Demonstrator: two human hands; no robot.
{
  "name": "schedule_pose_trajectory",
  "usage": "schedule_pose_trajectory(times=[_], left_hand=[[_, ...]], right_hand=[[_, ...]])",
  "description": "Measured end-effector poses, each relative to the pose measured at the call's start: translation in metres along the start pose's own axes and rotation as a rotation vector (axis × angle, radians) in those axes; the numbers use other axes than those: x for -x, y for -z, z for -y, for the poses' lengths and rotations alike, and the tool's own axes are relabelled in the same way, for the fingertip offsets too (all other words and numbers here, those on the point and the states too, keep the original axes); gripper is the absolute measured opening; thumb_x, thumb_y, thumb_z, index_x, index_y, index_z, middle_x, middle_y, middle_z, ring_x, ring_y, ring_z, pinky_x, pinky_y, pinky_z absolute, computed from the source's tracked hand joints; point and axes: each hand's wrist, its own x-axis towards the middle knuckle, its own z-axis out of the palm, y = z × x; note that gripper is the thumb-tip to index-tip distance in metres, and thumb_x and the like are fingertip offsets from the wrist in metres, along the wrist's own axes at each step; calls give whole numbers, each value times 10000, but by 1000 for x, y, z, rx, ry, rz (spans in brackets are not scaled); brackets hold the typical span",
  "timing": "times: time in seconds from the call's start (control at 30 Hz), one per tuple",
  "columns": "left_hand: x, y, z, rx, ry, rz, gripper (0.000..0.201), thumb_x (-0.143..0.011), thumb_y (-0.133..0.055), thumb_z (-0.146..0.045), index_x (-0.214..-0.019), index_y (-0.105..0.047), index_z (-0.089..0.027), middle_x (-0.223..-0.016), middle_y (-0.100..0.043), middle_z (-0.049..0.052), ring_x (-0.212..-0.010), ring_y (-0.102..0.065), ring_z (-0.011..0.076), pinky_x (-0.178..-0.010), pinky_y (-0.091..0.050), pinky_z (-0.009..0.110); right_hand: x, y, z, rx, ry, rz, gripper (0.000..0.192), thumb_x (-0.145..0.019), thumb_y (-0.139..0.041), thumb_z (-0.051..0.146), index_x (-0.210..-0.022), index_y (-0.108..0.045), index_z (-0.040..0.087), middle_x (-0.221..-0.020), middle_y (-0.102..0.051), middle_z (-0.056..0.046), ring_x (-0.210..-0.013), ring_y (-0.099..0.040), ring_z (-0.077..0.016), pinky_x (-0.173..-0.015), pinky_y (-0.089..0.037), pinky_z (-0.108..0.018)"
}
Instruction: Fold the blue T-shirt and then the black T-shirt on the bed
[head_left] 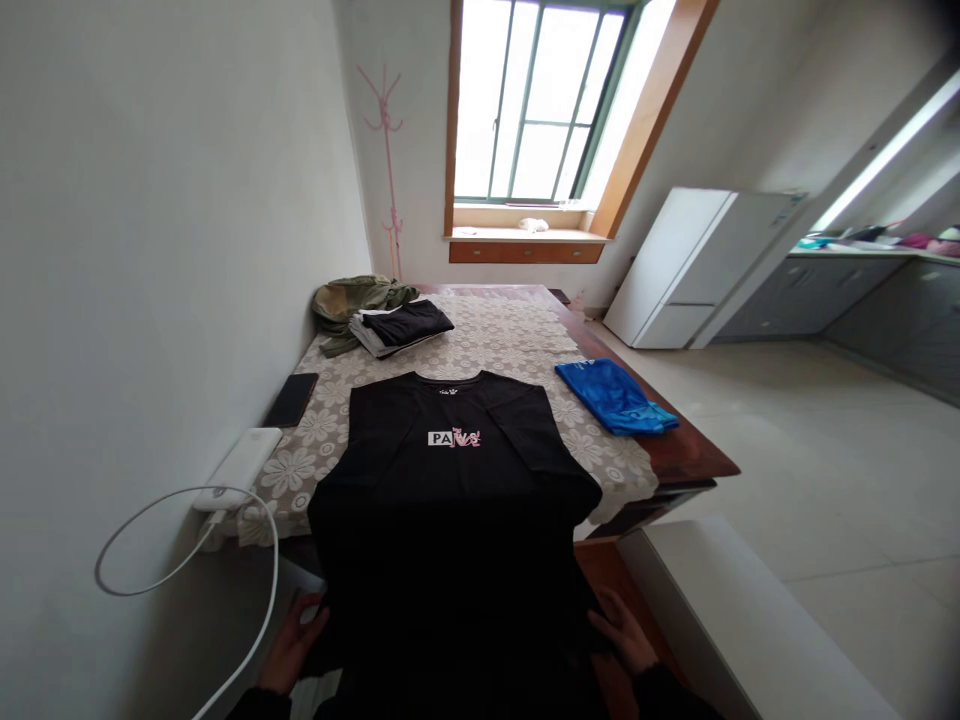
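A black T-shirt (450, 480) with a small white and pink chest print lies face up on the table, its sleeves folded in and its lower part hanging over the near edge toward me. My left hand (294, 645) grips the shirt's lower left hem. My right hand (622, 630) holds the lower right hem. Both hands sit low, below the table edge.
The wooden table (690, 450) carries a lace cloth (510, 340), a folded blue garment (615, 398) at right, a stack of folded dark clothes (405, 325), an olive garment (352, 298), a black phone (292, 398) and a white power bank (240, 465) with cable. A white bench (735, 620) stands at right.
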Motion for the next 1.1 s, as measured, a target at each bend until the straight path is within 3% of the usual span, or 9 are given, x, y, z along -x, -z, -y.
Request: schedule_pose_trajectory(times=[0.1,0.2,0.27,0.43,0.63,0.73,0.8,0.93,1.1], left_hand=[[4,8,-17,195,19,-35,749,-558,-765,-832,-1053,-658,-280,-665,-704,-22,-659,-715,259,-624,-581,351],[9,14,-38,367,-37,-59,694,-551,-824,-771,-1031,-685,-289,-740,-715,-35,-700,-711,227,-628,-566,303],[12,15,-48,455,-65,-31,648,-549,-874,-704,-999,-716,-267,-840,-753,-3,-802,-734,240,-723,-594,317],[18,9,-57,405,-160,-10,615,-493,-953,-520,-1010,-773,-239,-1086,-794,75,-1099,-722,324,-955,-594,384],[19,9,-68,146,-275,-77,478,-585,-876,-528,-955,-779,-242,-1015,-797,60,-1019,-743,317,-924,-609,408],[15,18,-78,9,-451,-205,395,-627,-846,-562,-842,-786,-236,-886,-759,52,-907,-724,283,-857,-604,377],[10,25,-87,-2,-567,-279,378,-627,-851,-576,-752,-769,-229,-872,-728,51,-905,-702,268,-868,-591,361],[9,28,-112,324,-572,-271,428,-657,-834,-614,-782,-730,-218,-939,-739,54,-1010,-707,276,-941,-582,375],[22,11,-148,626,-394,-290,514,-613,-870,-600,-918,-686,-229,-787,-730,5,-879,-735,257,-827,-618,379]], right_hand=[[-6,9,26,-37,54,-39,579,-626,-849,628,-1079,-736,284,-929,-780,-91,-832,-746,-368,-742,-618,-524],[-19,21,56,-188,106,-78,500,-633,-864,619,-989,-762,283,-953,-793,-81,-836,-750,-350,-744,-614,-472],[-27,28,75,-242,112,-17,447,-652,-861,600,-951,-786,277,-987,-802,-89,-915,-754,-362,-813,-608,-475],[-29,26,99,-159,108,201,568,-651,-890,503,-1163,-787,280,-1174,-781,-133,-1115,-720,-382,-972,-565,-508],[-22,31,95,202,284,-45,455,-676,-855,591,-981,-834,254,-1018,-808,-77,-954,-738,-326,-840,-611,-381],[-21,38,103,215,442,-218,382,-711,-830,600,-828,-818,236,-861,-772,-55,-812,-699,-267,-741,-586,-336],[-20,38,116,137,597,-308,361,-737,-822,578,-777,-792,220,-901,-746,-61,-861,-679,-262,-769,-569,-338],[-22,26,147,-141,750,-328,334,-806,-795,533,-845,-788,202,-957,-736,-78,-931,-674,-264,-841,-555,-374],[-32,6,175,-377,675,-424,352,-695,-910,485,-825,-763,193,-753,-698,-11,-667,-612,-167,-634,-517,-289]])
